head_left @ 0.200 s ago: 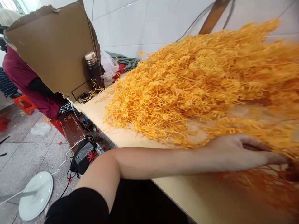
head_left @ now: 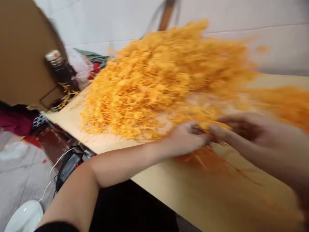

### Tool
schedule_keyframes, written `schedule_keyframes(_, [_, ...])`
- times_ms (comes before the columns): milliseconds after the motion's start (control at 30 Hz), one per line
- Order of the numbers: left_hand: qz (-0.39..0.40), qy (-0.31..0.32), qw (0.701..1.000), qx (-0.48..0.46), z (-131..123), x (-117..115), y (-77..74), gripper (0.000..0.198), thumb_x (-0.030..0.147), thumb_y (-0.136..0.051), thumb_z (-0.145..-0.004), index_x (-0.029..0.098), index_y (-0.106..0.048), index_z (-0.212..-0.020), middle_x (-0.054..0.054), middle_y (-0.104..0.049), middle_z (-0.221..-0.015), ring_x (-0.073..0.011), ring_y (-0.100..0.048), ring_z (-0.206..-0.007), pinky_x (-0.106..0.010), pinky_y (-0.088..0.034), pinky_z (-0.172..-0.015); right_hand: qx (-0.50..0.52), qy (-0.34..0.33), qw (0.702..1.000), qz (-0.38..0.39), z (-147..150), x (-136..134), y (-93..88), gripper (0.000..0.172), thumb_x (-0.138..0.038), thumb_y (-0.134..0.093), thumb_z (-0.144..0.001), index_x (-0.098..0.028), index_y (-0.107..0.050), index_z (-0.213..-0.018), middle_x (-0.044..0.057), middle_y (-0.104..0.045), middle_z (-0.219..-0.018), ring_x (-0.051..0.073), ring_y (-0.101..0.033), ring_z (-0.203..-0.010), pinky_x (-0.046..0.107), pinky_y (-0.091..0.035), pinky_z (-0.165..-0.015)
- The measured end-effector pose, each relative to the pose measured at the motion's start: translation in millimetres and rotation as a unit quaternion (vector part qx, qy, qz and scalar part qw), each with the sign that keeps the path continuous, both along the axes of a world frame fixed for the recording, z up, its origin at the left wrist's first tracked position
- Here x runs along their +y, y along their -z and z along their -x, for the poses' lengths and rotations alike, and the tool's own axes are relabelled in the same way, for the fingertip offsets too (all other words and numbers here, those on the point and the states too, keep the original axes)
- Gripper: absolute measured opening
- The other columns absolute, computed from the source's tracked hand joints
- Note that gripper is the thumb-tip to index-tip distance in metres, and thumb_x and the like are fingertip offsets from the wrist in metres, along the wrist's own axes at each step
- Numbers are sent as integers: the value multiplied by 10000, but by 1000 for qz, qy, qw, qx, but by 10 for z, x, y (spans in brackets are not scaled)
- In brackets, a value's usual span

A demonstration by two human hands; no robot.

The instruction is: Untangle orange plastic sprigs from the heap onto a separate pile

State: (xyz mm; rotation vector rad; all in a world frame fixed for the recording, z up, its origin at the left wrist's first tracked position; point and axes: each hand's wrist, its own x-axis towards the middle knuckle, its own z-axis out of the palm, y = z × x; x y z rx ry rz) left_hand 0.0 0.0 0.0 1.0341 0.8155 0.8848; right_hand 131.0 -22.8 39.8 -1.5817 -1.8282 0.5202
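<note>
A large heap of orange, fine-branched dried or artificial flower sprigs (head_left: 135,96) lies on the pale table (head_left: 154,180). My left hand (head_left: 187,138) is at the heap's near edge, fingers curled round the stems of a few orange sprigs. Close by on its right, my right hand (head_left: 256,138) has thumb and fingers pinched on an orange sprig, its tips almost at my left fingers. Motion blurs both hands, and the exact stems in them are partly hidden. Below them hang or lie darker orange sprigs (head_left: 200,161).
More orange sprigs (head_left: 287,103) lie at the right. On the left stand a cardboard sheet (head_left: 21,51) and a dark thermos with a white lid (head_left: 58,67). A plastic bag (head_left: 79,61) sits by the wall. Below are a black speaker (head_left: 70,167) and a white round base (head_left: 24,216).
The view has swung right, so everything sits further left. My right hand has come into clear view beside my left hand, which stays at the sprigs.
</note>
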Motion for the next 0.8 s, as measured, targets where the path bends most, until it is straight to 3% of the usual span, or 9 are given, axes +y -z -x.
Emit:
schedule_keyframes(100, [27, 11, 999, -15, -62, 15, -53, 82, 156, -556, -748, 158, -523, -673, 23, -526, -607, -48, -477, -561, -202, -406, -600, 107, -11, 994, 14, 31, 44, -38, 495, -648, -530, -642, -168, -555, -762, 18, -536, -567, 93, -469, -483, 253, -384, -467])
schedule_keyframes(267, [61, 44, 997, -34, 3, 30, -130, 192, 315, -605, -725, 146, -524, -684, 45, -474, -566, -32, -397, -487, -177, -305, -484, 242, -19, 969, 47, -122, 62, 39, 340, -488, -575, -705, -159, -543, -787, -23, -512, -569, 78, -502, -530, 237, -439, -547])
schedule_keyframes(433, [50, 91, 994, -28, -25, -41, -158, 208, 321, -604, -735, 129, -543, -685, 28, -509, -610, -40, -411, -514, -185, -326, -529, 279, -8, 960, 24, -191, 76, 120, 225, -369, -638, -697, -169, -550, -751, -31, -495, -562, 70, -468, -494, 215, -393, -474])
schedule_keyframes(633, [-15, 79, 997, -8, -51, -59, -128, 262, 273, -518, -800, 134, -506, -578, 29, -462, -551, -50, -393, -519, -190, -325, -565, 292, 99, 951, -6, -162, 195, 167, 170, -250, -638, -727, -169, -529, -625, -44, -431, -476, 55, -367, -411, 214, -293, -400])
schedule_keyframes(700, [-18, 100, 995, 11, -34, -99, -111, 272, 251, -505, -804, 137, -490, -557, 32, -438, -516, -51, -386, -502, -186, -315, -543, 330, 185, 925, -42, -289, 251, 186, 202, -244, -635, -726, -188, -488, -600, -51, -412, -444, 63, -355, -392, 220, -275, -389])
schedule_keyframes(800, [-10, 127, 991, 48, -6, -161, -93, 238, 185, -518, -780, 130, -500, -550, 25, -475, -529, -50, -423, -515, -178, -325, -539, 392, 315, 858, -104, -562, 288, 183, 281, -277, -620, -740, -219, -387, -592, -62, -376, -453, 62, -350, -393, 208, -263, -380])
